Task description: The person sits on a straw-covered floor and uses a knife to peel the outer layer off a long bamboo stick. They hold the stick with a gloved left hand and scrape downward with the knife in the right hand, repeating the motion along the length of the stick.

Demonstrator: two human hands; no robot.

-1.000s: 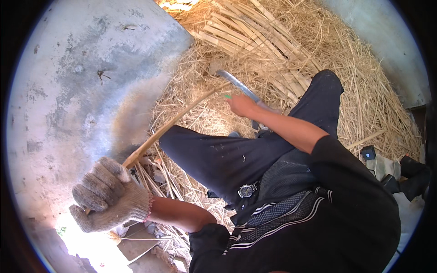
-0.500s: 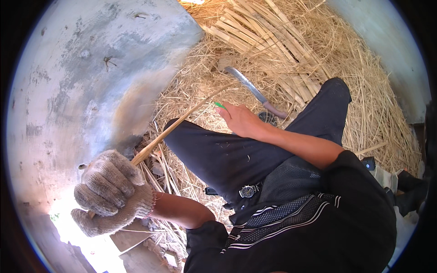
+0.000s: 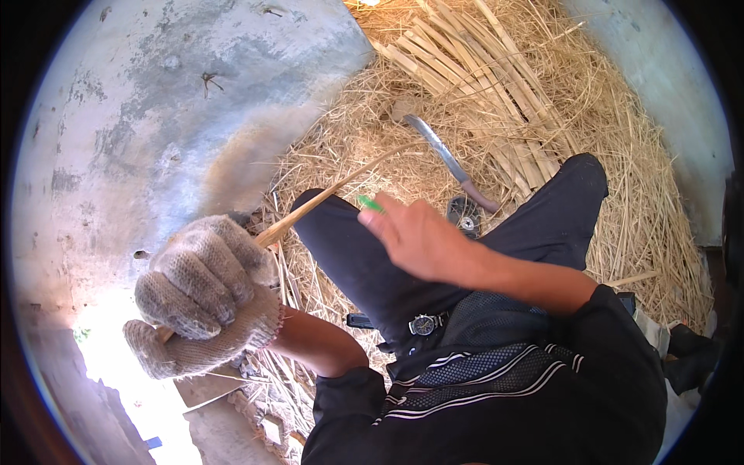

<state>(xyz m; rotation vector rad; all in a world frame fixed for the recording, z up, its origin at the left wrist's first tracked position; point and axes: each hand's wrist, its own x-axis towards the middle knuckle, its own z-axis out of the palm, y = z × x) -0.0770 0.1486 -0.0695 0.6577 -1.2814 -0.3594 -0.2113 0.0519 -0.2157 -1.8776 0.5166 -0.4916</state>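
My left hand (image 3: 205,287), in a grey-brown knitted work glove, is closed around the thick end of a slim wooden strip (image 3: 318,200). Tapering to a thin point, the strip slants up and right past my knee. My right hand (image 3: 426,239) is bare and slightly blurred, its fingers pinching a small green object (image 3: 370,203) whose kind I cannot make out. This object sits just below the strip; whether they touch I cannot tell. Beyond my right hand, a machete (image 3: 438,146) with a curved blade and brown handle lies on the straw.
A pile of long, pale split strips (image 3: 496,85) lies at the back right on loose straw (image 3: 333,132). A weathered plaster surface (image 3: 147,132) rises at left. My dark-trousered legs (image 3: 349,256) are bent before me. A round metal watch-like dial (image 3: 422,325) shows at my waist.
My right hand has drawn back toward my body, bringing the green object closer to my left hand. My gloved hand has risen slightly with the strip. The whole view has shifted a little.
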